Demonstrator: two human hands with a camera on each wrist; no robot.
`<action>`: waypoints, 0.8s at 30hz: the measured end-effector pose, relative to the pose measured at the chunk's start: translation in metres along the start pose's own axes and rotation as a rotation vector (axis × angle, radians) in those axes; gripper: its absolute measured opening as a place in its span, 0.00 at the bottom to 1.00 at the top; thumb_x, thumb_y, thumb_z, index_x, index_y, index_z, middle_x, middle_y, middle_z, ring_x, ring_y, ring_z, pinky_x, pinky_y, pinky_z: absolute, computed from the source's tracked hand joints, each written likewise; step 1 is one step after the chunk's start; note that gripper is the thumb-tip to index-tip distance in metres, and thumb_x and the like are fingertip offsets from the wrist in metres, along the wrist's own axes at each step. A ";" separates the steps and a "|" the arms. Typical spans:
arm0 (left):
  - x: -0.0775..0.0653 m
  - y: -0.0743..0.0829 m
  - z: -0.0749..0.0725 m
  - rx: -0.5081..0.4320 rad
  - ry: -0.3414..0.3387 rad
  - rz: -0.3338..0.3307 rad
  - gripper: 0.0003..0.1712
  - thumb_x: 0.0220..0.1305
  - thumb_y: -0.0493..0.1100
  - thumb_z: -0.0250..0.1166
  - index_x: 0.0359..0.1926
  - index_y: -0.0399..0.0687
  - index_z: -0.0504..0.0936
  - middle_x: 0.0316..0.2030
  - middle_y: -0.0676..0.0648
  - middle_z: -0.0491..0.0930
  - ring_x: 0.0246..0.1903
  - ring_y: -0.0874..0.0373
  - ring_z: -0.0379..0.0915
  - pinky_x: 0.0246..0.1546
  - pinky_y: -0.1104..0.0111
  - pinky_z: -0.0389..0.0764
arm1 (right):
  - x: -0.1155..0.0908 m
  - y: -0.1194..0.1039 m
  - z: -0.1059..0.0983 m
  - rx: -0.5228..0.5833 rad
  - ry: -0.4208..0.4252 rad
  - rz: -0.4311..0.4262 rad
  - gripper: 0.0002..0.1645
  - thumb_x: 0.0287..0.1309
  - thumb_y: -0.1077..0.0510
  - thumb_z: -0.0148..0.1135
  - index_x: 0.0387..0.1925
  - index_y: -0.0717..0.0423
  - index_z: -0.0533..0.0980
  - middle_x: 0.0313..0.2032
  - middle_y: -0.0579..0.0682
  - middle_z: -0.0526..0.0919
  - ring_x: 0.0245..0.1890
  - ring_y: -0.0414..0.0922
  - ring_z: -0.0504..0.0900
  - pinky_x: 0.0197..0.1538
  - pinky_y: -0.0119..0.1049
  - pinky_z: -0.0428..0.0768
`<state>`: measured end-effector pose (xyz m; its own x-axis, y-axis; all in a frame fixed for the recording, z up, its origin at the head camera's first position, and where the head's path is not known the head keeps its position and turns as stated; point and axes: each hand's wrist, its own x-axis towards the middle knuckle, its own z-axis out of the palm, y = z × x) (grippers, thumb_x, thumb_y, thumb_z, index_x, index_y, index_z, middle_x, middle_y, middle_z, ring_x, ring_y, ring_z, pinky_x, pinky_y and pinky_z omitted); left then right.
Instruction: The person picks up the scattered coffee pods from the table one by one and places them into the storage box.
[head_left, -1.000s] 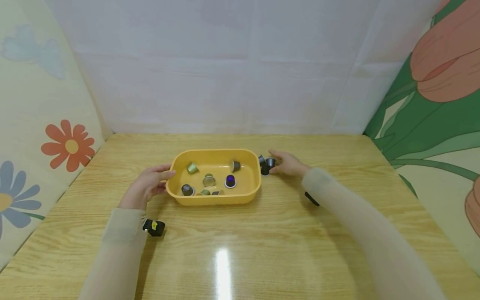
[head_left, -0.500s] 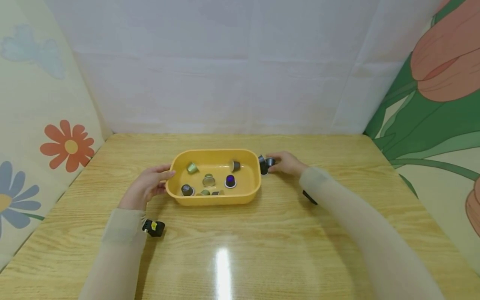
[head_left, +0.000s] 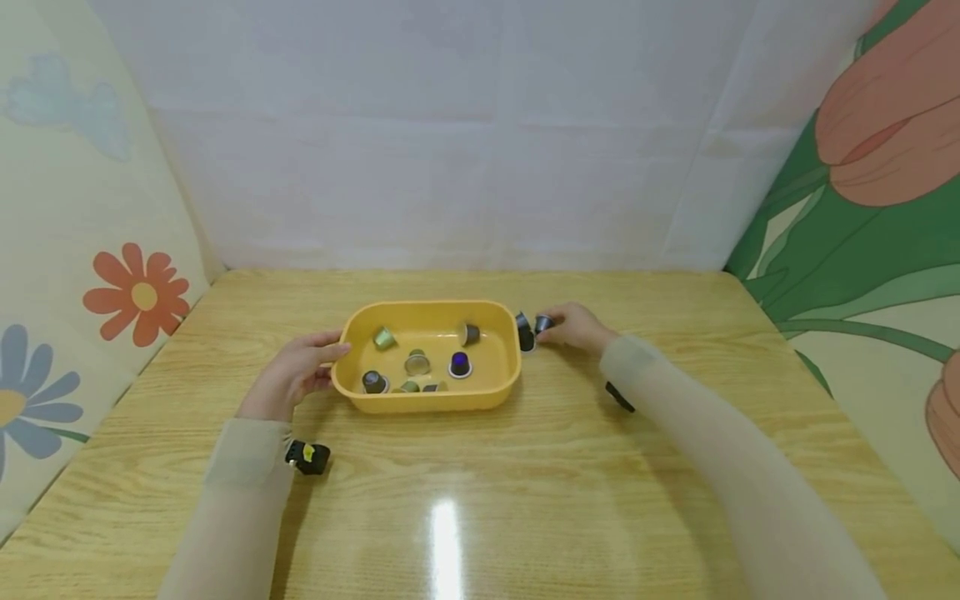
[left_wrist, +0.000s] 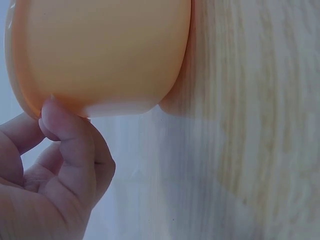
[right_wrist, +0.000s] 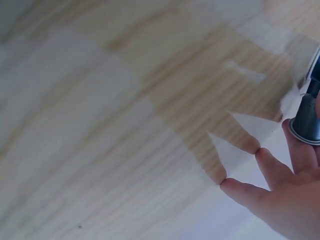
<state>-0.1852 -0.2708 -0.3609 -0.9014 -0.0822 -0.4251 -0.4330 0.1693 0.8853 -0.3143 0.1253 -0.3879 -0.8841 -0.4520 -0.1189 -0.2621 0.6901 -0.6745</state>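
A yellow plastic tub (head_left: 431, 401) stands on the wooden table with several coffee capsules inside, among them a purple-topped capsule (head_left: 460, 363) and a pale green capsule (head_left: 384, 337). At the tub's left end my left hand (head_left: 296, 367) grips the rim; the left wrist view has the thumb (left_wrist: 59, 120) on the outer wall. Beyond the right end, my right hand (head_left: 576, 327) pinches a dark blue-grey coffee capsule (head_left: 543, 324), seen partly at the edge of the right wrist view. Beside it, close to the tub, are a black capsule (head_left: 527, 341) and a grey-blue capsule (head_left: 522, 321).
Black wrist cameras sit on both sleeves, the left camera (head_left: 307, 457) plainly visible. A white cloth backdrop (head_left: 480, 167) rises behind the table (head_left: 525, 492), with flower-printed panels at both sides.
My right hand has closed on the dark blue-grey capsule, which now tilts and stands slightly apart from the two beside it. My left hand and the tub stay in place.
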 end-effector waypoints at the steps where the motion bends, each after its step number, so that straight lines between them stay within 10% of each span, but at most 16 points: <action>1: 0.000 0.000 0.000 0.000 -0.001 0.002 0.35 0.73 0.43 0.56 0.75 0.42 0.53 0.45 0.46 0.70 0.27 0.62 0.70 0.28 0.74 0.78 | 0.000 0.001 0.000 0.010 0.000 0.006 0.28 0.60 0.58 0.67 0.61 0.63 0.73 0.58 0.61 0.76 0.59 0.55 0.72 0.64 0.49 0.67; 24: 0.004 0.000 -0.001 0.007 0.007 -0.016 0.36 0.73 0.44 0.56 0.75 0.43 0.53 0.49 0.45 0.69 0.29 0.61 0.70 0.28 0.74 0.78 | -0.022 -0.016 -0.010 0.279 0.095 0.092 0.26 0.63 0.61 0.63 0.61 0.66 0.72 0.58 0.64 0.75 0.58 0.57 0.73 0.60 0.48 0.73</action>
<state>-0.1888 -0.2725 -0.3623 -0.8944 -0.0920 -0.4378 -0.4473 0.1746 0.8772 -0.2940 0.1295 -0.3673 -0.9348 -0.3307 -0.1293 -0.0741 0.5379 -0.8397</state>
